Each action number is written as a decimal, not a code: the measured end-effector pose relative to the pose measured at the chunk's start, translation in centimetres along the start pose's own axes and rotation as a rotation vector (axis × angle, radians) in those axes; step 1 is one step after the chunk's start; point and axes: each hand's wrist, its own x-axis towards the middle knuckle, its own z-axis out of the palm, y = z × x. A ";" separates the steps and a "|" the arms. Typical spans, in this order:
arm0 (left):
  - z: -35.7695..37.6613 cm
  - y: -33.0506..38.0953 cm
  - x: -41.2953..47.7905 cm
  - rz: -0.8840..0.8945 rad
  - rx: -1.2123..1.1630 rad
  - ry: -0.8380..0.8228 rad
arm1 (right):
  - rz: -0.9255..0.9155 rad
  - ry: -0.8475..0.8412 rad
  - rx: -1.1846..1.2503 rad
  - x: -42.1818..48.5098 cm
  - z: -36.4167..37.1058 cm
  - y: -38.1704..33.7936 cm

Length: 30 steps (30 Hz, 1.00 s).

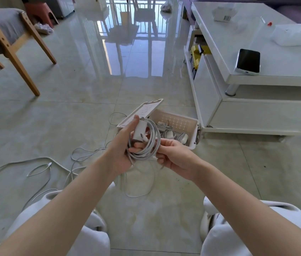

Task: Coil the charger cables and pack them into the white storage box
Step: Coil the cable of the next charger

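Gripping the coiled charger cable [147,145] in the left hand [121,156], fingers [136,145] curled through its loops, and pinching its edge with the right hand [173,157], just short of the open white storage box [192,139].

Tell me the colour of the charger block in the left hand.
White. The charger block shows best in the head view.

Storage box [192,134] on floor [83,108], left of table [275,58].
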 end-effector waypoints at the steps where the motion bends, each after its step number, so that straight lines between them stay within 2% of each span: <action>1: 0.0 -0.4 0.2 -0.011 -0.010 0.029 | 0.013 0.020 0.031 0.2 0.1 0.3; 5: -0.2 -2.6 1.4 -0.032 -0.021 0.207 | 0.104 0.237 0.145 1.2 0.6 1.7; 6: -0.3 -3.1 1.6 -0.044 -0.015 0.245 | 0.105 0.283 0.110 1.2 0.7 2.0; 8: -0.1 -3.6 1.7 -0.040 -0.014 0.290 | 0.017 0.343 -0.130 0.5 0.9 2.4; 10: 0.0 -3.7 1.7 -0.011 -0.022 0.300 | -0.208 0.328 -0.351 -0.2 1.2 2.9; 12: -0.1 -3.7 1.7 0.008 -0.002 0.315 | -0.328 0.292 -0.501 -0.2 1.2 3.8; 21: -0.3 -4.5 1.8 -0.047 0.072 0.343 | -0.287 0.333 -0.716 0.1 0.4 4.1; 26: 0.2 -4.2 1.8 0.007 0.173 0.316 | -0.467 0.506 -0.624 -0.2 0.9 2.7; 28: 0.2 -4.2 2.0 0.049 0.274 0.327 | -0.495 0.526 -0.481 -0.5 0.9 1.6; 30: -0.1 -4.2 2.1 0.091 0.372 0.363 | -0.505 0.478 -0.251 -0.9 0.9 0.6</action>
